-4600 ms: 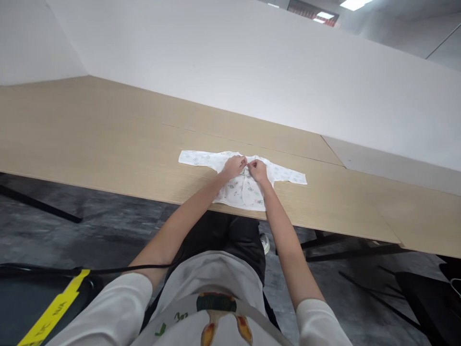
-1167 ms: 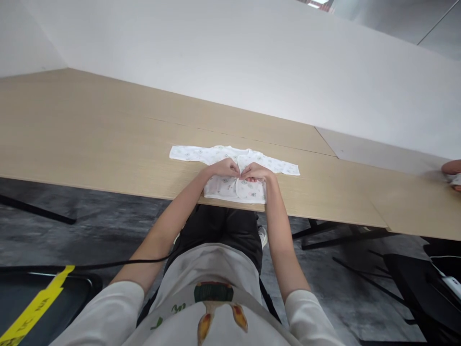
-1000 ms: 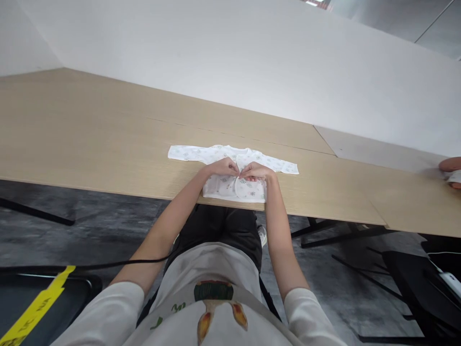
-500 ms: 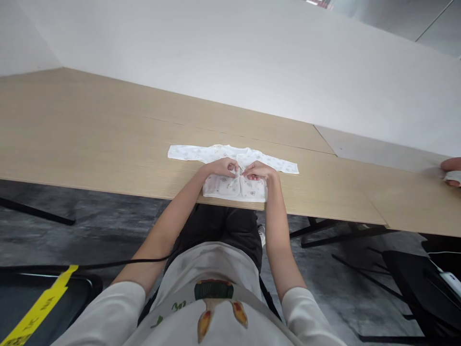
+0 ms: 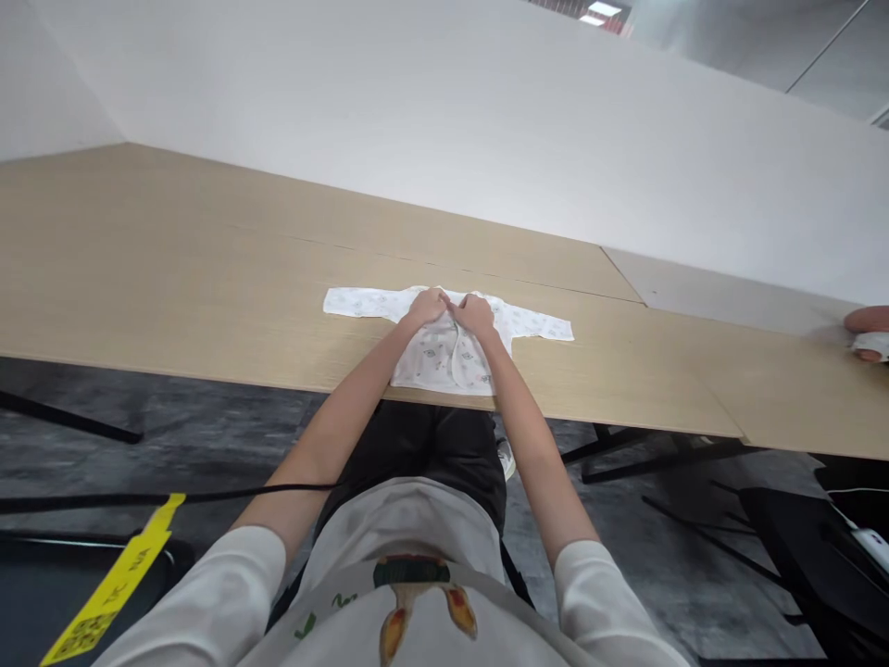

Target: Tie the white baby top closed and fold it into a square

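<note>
White cloth with a small scattered print forms the shirt point(image 5: 434, 359), which lies front up on the desk point(image 5: 173, 269) directly ahead of me, collar toward the partition point(image 5: 417, 102) and hem along the near edge. Both sleeves extend outward, one to each side, flat on the surface. My left hand point(image 5: 431, 304) is at the upper front, near the collar, fingertips pinching the cloth. My right hand point(image 5: 475, 315) is close beside it, also pinching the cloth; the exact point of grip is too small to resolve. Below both hands, the curved edge of the front panel runs down toward the hem. At lower left, a black cable point(image 5: 222, 496) reaches my left forearm, and a yellow tag point(image 5: 115, 593) meets the cable. At right, a black chair point(image 5: 792, 537) stands lower than the desk. Part of another person point(image 5: 867, 320) shows at the right margin.
</note>
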The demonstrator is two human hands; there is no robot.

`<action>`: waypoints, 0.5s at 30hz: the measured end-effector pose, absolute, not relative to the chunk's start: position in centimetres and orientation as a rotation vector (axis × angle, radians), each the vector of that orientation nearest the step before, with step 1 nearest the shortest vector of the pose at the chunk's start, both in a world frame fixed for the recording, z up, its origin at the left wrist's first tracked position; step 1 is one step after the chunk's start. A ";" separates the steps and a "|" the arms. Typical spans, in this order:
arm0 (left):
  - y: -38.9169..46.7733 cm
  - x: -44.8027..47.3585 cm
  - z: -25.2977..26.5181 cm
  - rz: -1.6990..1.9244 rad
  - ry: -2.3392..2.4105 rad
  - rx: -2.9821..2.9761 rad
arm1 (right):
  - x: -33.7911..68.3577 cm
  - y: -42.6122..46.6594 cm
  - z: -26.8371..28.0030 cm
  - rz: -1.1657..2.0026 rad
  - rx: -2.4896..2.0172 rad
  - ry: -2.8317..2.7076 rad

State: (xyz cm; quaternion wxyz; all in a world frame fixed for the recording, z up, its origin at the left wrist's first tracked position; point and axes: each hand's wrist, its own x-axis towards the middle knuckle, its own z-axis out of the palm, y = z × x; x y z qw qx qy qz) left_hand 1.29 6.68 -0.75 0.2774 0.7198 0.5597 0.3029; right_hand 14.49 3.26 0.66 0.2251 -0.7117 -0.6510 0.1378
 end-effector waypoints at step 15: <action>5.0 2.1 -2.4 0.812 1.461 2.232 | 17.0 3.5 -0.8 0.822 -1.810 -1.634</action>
